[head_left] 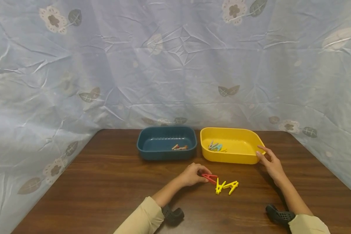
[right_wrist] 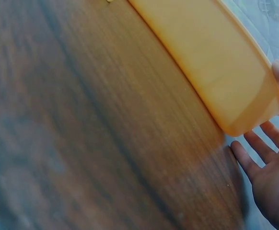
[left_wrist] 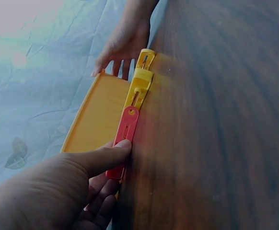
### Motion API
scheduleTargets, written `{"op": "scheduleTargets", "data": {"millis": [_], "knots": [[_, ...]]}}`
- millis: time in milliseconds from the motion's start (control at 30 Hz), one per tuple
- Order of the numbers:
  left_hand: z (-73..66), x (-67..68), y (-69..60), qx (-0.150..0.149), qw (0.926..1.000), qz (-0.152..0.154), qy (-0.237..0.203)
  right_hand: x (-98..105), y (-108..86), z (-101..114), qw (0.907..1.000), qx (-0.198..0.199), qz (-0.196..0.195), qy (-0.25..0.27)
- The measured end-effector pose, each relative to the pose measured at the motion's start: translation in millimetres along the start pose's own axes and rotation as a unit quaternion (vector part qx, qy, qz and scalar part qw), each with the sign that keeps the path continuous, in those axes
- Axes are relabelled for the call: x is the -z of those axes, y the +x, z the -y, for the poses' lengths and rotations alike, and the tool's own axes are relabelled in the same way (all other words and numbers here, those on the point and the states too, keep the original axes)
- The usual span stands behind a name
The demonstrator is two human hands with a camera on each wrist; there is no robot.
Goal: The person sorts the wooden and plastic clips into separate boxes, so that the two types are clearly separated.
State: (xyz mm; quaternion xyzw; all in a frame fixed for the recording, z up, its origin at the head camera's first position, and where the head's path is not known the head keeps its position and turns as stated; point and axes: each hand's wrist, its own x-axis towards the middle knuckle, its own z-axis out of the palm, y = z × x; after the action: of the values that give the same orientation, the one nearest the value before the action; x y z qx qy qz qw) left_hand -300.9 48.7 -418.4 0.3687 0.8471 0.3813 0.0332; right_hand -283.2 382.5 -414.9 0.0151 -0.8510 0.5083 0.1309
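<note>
My left hand [head_left: 193, 175] pinches a red clothespin [head_left: 209, 177] between thumb and fingers, low over the table. Just to its right lie two yellow clothespins [head_left: 219, 186]; in the left wrist view the red one overlaps them, so I cannot tell whether they touch. At the front right corner of a yellow bin [head_left: 229, 158] is my right hand [head_left: 273, 165], its thumb and a finger touching the rim and its fingers loosely extended. Blue and yellow clothespins [head_left: 216, 147] lie inside this bin, toward its left end.
Left of the yellow bin stands a dark blue bin [head_left: 163, 156] holding several small wood-coloured clothespins [head_left: 179, 147]. Both bins are near the back edge of the brown wooden table [head_left: 105, 182]. A patterned curtain [head_left: 175, 65] hangs behind and along the sides.
</note>
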Motion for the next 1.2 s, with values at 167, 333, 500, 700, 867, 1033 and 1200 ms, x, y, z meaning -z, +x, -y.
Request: {"op": "scheduleTargets", "data": {"millis": [167, 333, 500, 700, 867, 1033, 1200], "knots": [[0.8, 0.6, -0.2, 0.014, 0.9998, -0.007, -0.013, 0.2, 0.2, -1.3, 1.0, -0.002, 0.004, -0.007], [3.1, 0.8, 0.4, 0.019, 0.9996, -0.005, -0.02, -0.6, 0.3, 0.2, 1.0, -0.001, 0.0, -0.008], [3.2, 1.0, 0.2, 0.026, 0.9993, -0.007, -0.027, -0.7, 0.5, 0.7, 0.9999, -0.005, 0.003, -0.009], [1.9, 1.6, 0.5, 0.032, 0.999, -0.011, -0.029, -0.7, 1.1, -0.9, 1.0, 0.001, -0.004, -0.003], [3.0, 0.7, 1.1, 0.035, 0.9986, -0.014, -0.036, -1.3, 2.0, -2.4, 0.9999, 0.006, -0.008, 0.007], [2.5, 0.2, 0.8, 0.04, 0.9982, -0.017, -0.042, -1.0, 1.7, -3.3, 0.9999, 0.005, -0.01, 0.006], [1.3, 0.7, 0.3, 0.04, 0.998, -0.021, -0.044, -0.8, 2.1, -2.2, 0.9999, 0.006, -0.008, 0.005]]}}
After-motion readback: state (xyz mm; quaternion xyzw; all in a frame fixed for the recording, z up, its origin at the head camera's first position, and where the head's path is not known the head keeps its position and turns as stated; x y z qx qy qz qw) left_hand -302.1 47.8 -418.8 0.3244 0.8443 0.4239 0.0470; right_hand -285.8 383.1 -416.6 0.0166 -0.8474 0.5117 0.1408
